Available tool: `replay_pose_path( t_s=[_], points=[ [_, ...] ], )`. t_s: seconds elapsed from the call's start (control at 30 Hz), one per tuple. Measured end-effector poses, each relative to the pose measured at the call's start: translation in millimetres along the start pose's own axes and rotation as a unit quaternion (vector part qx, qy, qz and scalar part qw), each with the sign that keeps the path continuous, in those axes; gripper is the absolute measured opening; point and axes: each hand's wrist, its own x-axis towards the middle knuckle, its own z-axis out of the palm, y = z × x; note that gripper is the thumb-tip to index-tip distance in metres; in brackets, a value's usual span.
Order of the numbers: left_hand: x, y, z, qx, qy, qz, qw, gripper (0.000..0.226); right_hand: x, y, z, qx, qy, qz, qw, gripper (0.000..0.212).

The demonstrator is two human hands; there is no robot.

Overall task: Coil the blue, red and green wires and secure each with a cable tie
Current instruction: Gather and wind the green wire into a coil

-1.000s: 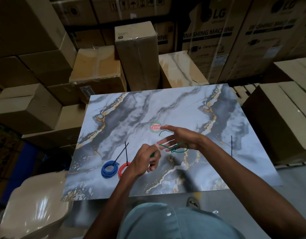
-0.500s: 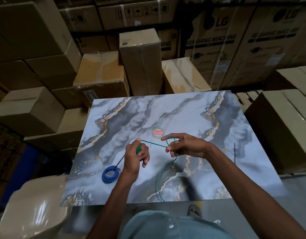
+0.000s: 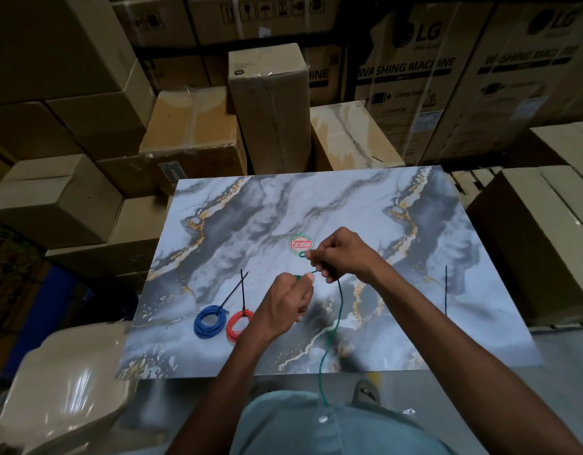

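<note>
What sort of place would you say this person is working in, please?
Probably an appliance storeroom or warehouse: stacked cardboard boxes all round, big cartons printed "washing machine", and a marble-patterned board serving as the bench.

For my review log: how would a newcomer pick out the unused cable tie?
Start at the marbled tabletop and go to its right side, past both hands. The loose cable tie lies there alone, a straight black strip, unlike the ties on the blue coil and red coil.
</note>
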Motion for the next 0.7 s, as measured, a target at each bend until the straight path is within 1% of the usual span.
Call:
replay_pose_path(
  t_s=[0.1, 0.17, 0.2, 0.23, 0.33, 0.37, 0.4, 0.43, 0.47, 0.5, 0.6, 0.67, 0.7],
  points=[
    [-1.0, -7.7, 3.7, 0.071, -0.017, -0.012, 0.997, 0.061, 4.5, -9.7, -2.4, 0.090, -0.048, 0.047, 0.994, 0.024],
    [-2.3, -15.1, 4.6, 0.113, -0.012, -0.019, 0.993, 0.061, 9.8, -13.9, -7.7, 0.194, -0.064, 0.098, 0.974, 0.023],
    [-2.9, -20.0, 4.4, 0.125, -0.009, -0.026, 0.992, 0.061, 12.2, -15.5, -10.8, 0.263, -0.069, 0.123, 0.955, 0.024],
    [-3.5, -24.1, 4.1, 0.130, -0.007, -0.035, 0.991, 0.060, 13.8, -17.6, -13.8, 0.341, -0.076, 0.141, 0.926, 0.026],
    [-5.8, -34.2, 2.1, 0.131, -0.011, -0.063, 0.989, 0.057, 20.8, -18.4, -23.6, 0.553, -0.073, 0.142, 0.817, 0.026],
    [-6.6, -36.8, 1.6, 0.131, -0.014, -0.072, 0.989, 0.058, 23.9, -16.6, -25.5, 0.604, -0.064, 0.133, 0.783, 0.025],
    [-7.5, -38.2, 1.6, 0.130, -0.019, -0.080, 0.988, 0.058, 27.2, -13.5, -27.0, 0.638, -0.055, 0.123, 0.758, 0.025],
    [-8.1, -39.1, 1.9, 0.124, -0.022, -0.087, 0.988, 0.058, 30.2, -9.5, -27.2, 0.652, -0.047, 0.113, 0.748, 0.027],
    [-8.8, -39.6, 2.5, 0.117, -0.024, -0.090, 0.989, 0.057, 32.7, -4.8, -26.1, 0.648, -0.039, 0.105, 0.754, 0.029],
    [-9.0, -39.1, 3.1, 0.109, -0.025, -0.090, 0.990, 0.058, 34.5, 0.4, -23.6, 0.631, -0.033, 0.102, 0.768, 0.031],
    [-7.8, -35.4, 2.8, 0.083, -0.027, -0.083, 0.993, 0.059, 35.3, 16.8, -10.6, 0.558, -0.026, 0.117, 0.821, 0.029],
    [-6.6, -32.3, 1.4, 0.063, -0.027, -0.079, 0.995, 0.059, 32.8, 25.2, -0.2, 0.473, -0.039, 0.114, 0.873, 0.027],
    [-6.2, -30.4, 1.1, 0.044, -0.028, -0.080, 0.995, 0.058, 29.8, 28.5, 5.5, 0.406, -0.059, 0.107, 0.906, 0.027]
  ],
)
